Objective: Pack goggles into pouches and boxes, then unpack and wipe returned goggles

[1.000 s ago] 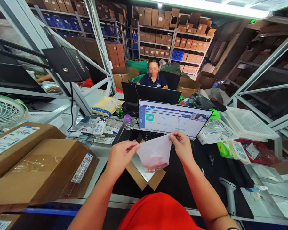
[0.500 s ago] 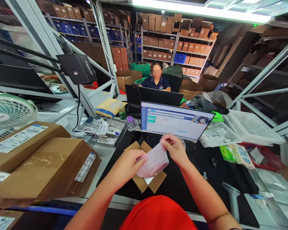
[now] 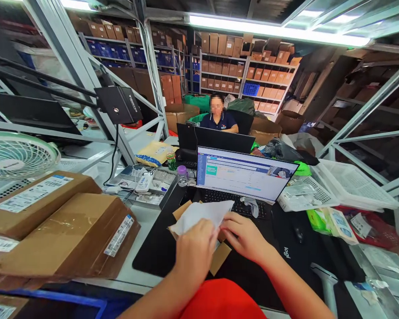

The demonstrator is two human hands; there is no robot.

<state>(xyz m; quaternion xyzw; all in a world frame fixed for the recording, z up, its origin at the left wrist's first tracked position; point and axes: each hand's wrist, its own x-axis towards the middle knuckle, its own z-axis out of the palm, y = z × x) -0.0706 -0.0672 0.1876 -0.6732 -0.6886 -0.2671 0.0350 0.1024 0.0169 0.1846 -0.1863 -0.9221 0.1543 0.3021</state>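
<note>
A thin white bag (image 3: 201, 215), flat and sheet-like, is spread between my hands above a small open cardboard box (image 3: 220, 259) on the black desk mat. My left hand (image 3: 196, 243) is closed on its near edge, with the back of the hand toward me. My right hand (image 3: 244, 235) pinches the bag's right side close to the left fingers. The bag and my hands hide the inside of the box; a few brown flaps stick out around them. Beyond the bag, a crumpled whitish piece (image 3: 251, 206) lies on the keyboard (image 3: 217, 196).
Large labelled cartons (image 3: 66, 235) and a fan (image 3: 20, 155) stand at left. A monitor (image 3: 246, 170), a purple-capped bottle (image 3: 182, 176) and a parts tray (image 3: 149, 188) are ahead. A mouse (image 3: 298, 235), a scanner (image 3: 326, 279) and white baskets (image 3: 355, 181) lie right. A person sits opposite.
The bag has turned and spread out, its far edge now raised toward the keyboard. My left hand has moved right and turned over, and my right hand has come lower; they are closer together.
</note>
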